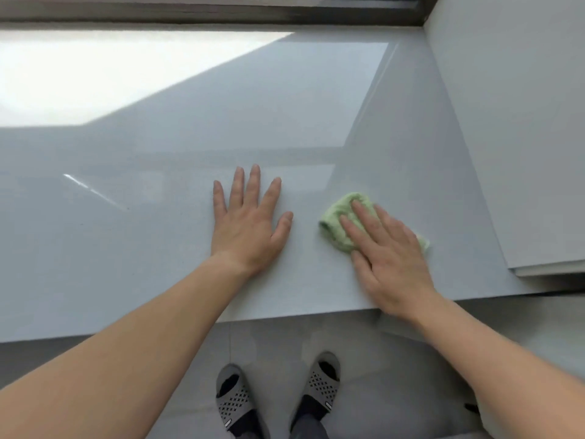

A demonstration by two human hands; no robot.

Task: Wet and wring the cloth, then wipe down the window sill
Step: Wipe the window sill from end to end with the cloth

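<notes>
A wide, glossy pale grey window sill [142,248] fills most of the view. A folded light green cloth [335,223] lies on it right of centre. My right hand [386,255] presses flat on top of the cloth, fingers stretched over it, so the cloth's near part is hidden. Left of the cloth, a short gap away, my left hand [250,223] rests palm down on the bare sill with fingers spread and holds nothing.
A dark window frame [221,11] runs along the far edge of the sill. A white wall panel [522,137] closes the right side. Sunlight falls on the far left of the sill. Below the front edge are a tiled floor and my feet in grey slippers [234,400].
</notes>
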